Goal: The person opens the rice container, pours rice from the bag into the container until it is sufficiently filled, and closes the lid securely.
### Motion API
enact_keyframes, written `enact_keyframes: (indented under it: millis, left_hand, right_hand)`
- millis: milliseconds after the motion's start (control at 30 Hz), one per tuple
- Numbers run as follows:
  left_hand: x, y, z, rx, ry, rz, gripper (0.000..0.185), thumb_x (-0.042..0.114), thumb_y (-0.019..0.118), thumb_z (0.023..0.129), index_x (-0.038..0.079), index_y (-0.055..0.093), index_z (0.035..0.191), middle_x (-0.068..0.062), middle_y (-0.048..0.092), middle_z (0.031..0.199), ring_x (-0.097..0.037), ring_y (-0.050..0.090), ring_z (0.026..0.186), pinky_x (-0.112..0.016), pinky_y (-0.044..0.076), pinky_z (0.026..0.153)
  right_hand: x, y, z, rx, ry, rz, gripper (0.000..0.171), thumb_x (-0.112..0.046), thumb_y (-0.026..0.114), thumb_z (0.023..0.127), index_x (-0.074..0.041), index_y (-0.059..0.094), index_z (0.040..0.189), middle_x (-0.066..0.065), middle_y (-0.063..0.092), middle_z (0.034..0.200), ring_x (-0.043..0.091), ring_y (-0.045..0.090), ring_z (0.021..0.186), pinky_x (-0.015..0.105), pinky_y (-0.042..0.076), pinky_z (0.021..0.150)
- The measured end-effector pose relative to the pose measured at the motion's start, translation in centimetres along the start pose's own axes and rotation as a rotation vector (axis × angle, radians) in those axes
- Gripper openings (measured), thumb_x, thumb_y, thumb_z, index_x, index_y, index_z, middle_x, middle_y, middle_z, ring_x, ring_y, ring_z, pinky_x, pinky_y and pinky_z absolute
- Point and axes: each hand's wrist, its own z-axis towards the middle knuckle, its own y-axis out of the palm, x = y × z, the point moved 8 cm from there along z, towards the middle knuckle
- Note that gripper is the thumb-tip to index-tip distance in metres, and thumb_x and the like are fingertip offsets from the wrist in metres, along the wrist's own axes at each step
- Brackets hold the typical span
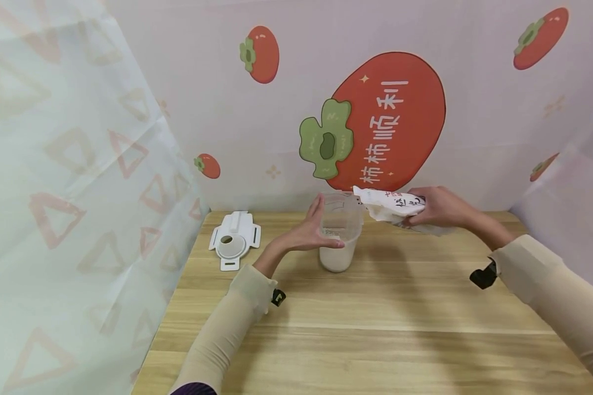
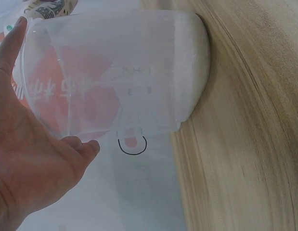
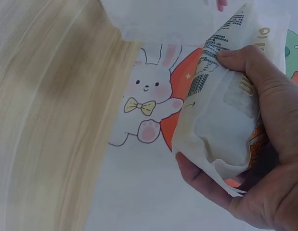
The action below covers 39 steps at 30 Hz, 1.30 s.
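A clear plastic measuring cup point(image 1: 340, 233) stands upright on the wooden table point(image 1: 375, 329), its lower part filled with a white powder or grain. My left hand point(image 1: 310, 230) lies against the cup's left side with straight fingers; in the left wrist view the palm point(image 2: 28, 159) touches the cup point(image 2: 115, 72). My right hand point(image 1: 437, 207) grips a white printed paper bag point(image 1: 390, 204), tilted with its mouth at the cup's rim. The right wrist view shows the fingers point(image 3: 264, 82) curled round the bag point(image 3: 221, 110).
A white plastic lid with a round opening point(image 1: 234, 240) lies flat at the table's far left. A pink backdrop with persimmon pictures point(image 1: 385, 120) rises behind the table. Translucent patterned sheets point(image 1: 69, 192) close off the left and right sides.
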Motion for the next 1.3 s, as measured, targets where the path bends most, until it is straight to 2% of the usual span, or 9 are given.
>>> enact_keyframes:
  millis: [67,300,567,1033,1300]
  left_hand:
    - [0.0,0.0,0.0,-0.003,-0.003,-0.003,0.140,0.049,0.086,0.085,0.015,-0.023,0.166,-0.002,-0.026,0.175,-0.017,-0.015,0.162,-0.045,0.014,0.132]
    - [-0.1,0.1,0.1,0.006,-0.001,0.003,0.140,0.048,0.086,0.085,0.013,-0.022,0.166,-0.010,-0.023,0.176,-0.021,-0.014,0.163,-0.047,0.015,0.132]
    - [-0.1,0.0,0.1,0.021,0.000,-0.007,0.140,0.047,0.087,0.084,0.016,-0.022,0.167,-0.010,-0.022,0.176,-0.021,-0.013,0.163,-0.049,0.015,0.131]
    - [-0.1,-0.1,0.1,0.015,-0.006,-0.013,0.141,0.049,0.086,0.084,0.017,-0.024,0.166,-0.009,-0.024,0.176,-0.022,-0.013,0.163,-0.049,0.015,0.131]
    - [-0.2,0.1,0.2,0.010,-0.002,-0.017,0.141,0.049,0.086,0.084,0.017,-0.024,0.166,-0.010,-0.025,0.175,-0.022,-0.015,0.163,-0.049,0.014,0.131]
  right_hand:
    - [-0.2,0.1,0.2,-0.006,0.012,-0.002,0.056,-0.035,0.096,0.077,-0.004,0.071,0.116,0.004,0.075,0.100,0.016,0.062,0.080,0.031,0.050,0.066]
    - [-0.9,0.0,0.9,-0.022,0.033,-0.071,0.060,-0.038,0.096,0.077,-0.002,0.071,0.118,0.005,0.075,0.101,0.018,0.062,0.079,0.033,0.048,0.066]
    - [-1.9,-0.3,1.6,-0.015,0.050,-0.125,0.064,-0.039,0.095,0.076,-0.003,0.071,0.124,0.009,0.075,0.105,0.023,0.062,0.083,0.036,0.046,0.066]
    - [-3.3,-0.9,2.7,0.022,0.135,-0.217,0.061,-0.036,0.094,0.075,-0.006,0.068,0.122,0.012,0.071,0.099,0.028,0.059,0.080,0.037,0.041,0.059]
    - [-4.0,-1.1,3.1,0.044,0.140,-0.243,0.081,-0.036,0.097,0.073,-0.008,0.058,0.138,0.016,0.071,0.115,0.030,0.061,0.086,0.040,0.046,0.062]
